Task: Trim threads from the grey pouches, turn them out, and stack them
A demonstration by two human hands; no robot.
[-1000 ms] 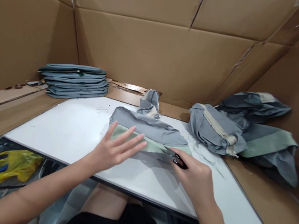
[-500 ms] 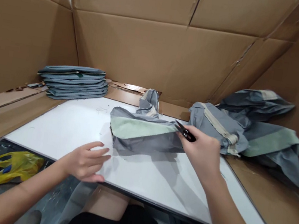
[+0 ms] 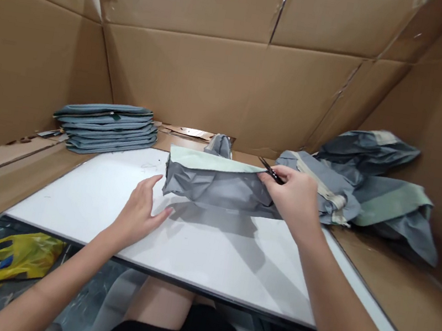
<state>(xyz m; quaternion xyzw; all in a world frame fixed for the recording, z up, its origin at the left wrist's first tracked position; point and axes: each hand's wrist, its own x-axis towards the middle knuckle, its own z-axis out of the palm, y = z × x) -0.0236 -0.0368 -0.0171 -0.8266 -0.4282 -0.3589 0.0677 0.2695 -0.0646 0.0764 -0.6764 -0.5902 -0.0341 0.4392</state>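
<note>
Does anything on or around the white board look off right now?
The grey-and-green garments at right lie in a crumpled heap, unlike the neatly folded stack at left. Faint thread scraps mark the white board near its far edge. The grey fabric piece by the right hand is rumpled but shows no visible damage.

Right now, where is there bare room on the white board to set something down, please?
The white board is free in front of the gray-green fabric and left of it; the right hand and heaped gray fabric crowd the far right.
</note>
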